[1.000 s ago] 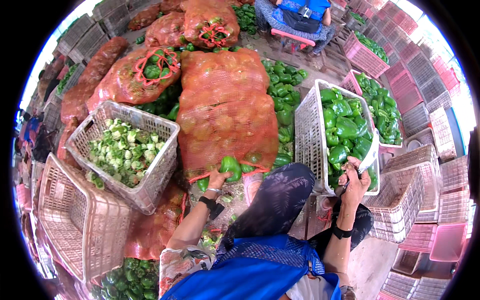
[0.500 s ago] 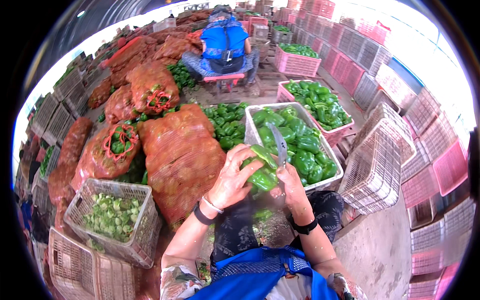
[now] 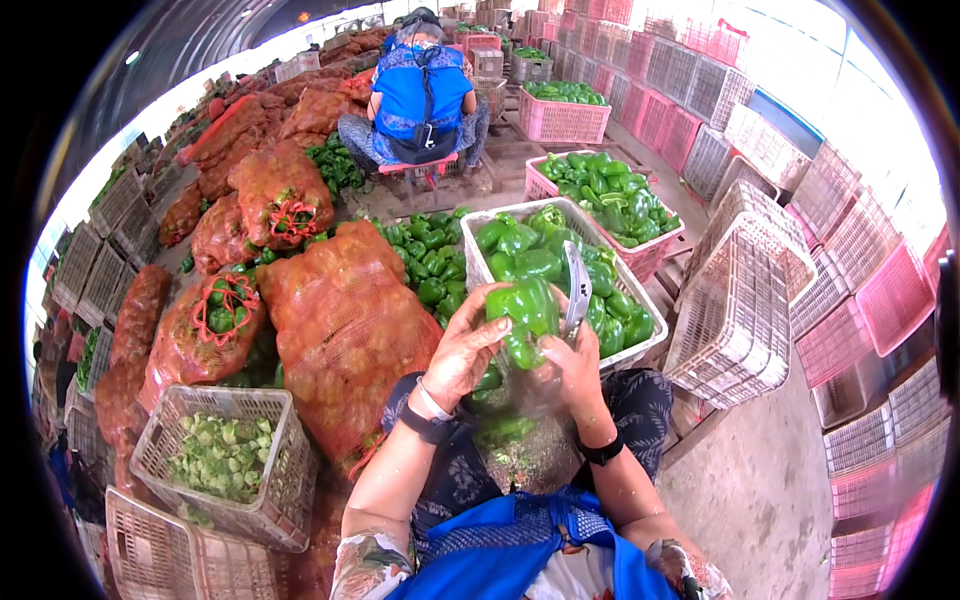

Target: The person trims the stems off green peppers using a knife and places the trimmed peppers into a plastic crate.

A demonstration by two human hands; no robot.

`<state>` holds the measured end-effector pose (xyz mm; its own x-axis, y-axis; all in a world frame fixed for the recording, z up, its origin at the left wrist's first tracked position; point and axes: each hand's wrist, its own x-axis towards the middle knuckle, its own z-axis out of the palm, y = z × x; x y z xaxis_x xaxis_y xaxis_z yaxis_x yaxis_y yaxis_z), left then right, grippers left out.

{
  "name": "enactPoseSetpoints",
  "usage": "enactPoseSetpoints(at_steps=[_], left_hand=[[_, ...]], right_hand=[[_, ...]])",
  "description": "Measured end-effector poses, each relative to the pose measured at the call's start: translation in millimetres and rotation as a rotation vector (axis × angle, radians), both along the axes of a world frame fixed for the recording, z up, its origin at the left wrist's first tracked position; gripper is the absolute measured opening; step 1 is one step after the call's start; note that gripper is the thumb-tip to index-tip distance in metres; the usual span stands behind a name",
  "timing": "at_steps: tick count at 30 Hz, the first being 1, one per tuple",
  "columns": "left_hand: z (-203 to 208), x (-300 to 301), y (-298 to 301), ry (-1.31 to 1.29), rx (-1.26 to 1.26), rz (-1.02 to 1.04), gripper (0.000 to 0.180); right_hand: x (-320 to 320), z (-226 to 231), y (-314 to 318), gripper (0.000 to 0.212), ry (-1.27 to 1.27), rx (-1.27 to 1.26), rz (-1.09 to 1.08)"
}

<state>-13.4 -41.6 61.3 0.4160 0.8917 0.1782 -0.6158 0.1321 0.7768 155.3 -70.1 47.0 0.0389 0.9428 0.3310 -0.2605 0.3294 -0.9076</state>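
Note:
A green bell pepper point(image 3: 530, 318) is gripped in my left hand point(image 3: 462, 352), its fingers wrapped around the left side. My right hand point(image 3: 577, 372) closes on a knife point(image 3: 578, 284) whose blade points up and away from me, just right of the pepper. The right thumb rests at or very near the pepper's lower right side; the knife's handle is hidden in the fingers. Right behind both hands stands a whitish crate point(image 3: 478, 262) filled with green bell peppers point(image 3: 610, 322). More loose peppers point(image 3: 432, 262) lie heaped to its left.
Red mesh sacks point(image 3: 345, 300) of peppers fill the left side. A crate point(image 3: 290, 440) of pale green cut pieces stands at lower left. Pink crates point(image 3: 655, 255) of peppers are beyond. Empty crates point(image 3: 735, 310) stack along the right. A person in a blue vest point(image 3: 420, 95) sits ahead.
The pepper has been turned upright, with its smooth side showing, and my left hand has shifted its hold. The knife remains in my right hand. The view has swung slightly right.

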Motion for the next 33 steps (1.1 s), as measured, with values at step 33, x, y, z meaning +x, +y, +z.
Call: enactPoseSetpoints(at_steps=[33], left_hand=[[10,150,-23,0.441,0.937,0.386,0.081]], right_hand=[[111,-11,-90,0.036,-1.178,0.079,-0.857]])
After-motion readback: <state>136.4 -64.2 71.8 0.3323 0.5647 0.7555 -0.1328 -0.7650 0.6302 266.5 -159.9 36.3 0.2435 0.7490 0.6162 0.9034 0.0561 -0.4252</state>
